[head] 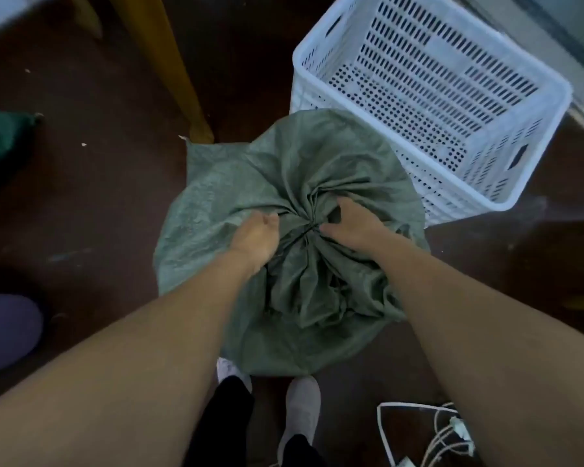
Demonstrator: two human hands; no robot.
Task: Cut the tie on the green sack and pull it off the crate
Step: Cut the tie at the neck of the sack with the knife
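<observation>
Green sack (216,210), gathered neck in the curled-finger grip of left hand (255,237) and right hand (353,227).

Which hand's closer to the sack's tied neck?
Right. The right hand has its thumb at the tied neck of the green sack, fingers in the folds beside it. The left hand grips fabric further off on the other side.

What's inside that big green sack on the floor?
Its contents are hidden: the green woven sack is gathered shut by a dark tie, with the left hand and right hand gripping the folds. Only a bulky shape shows.
</observation>
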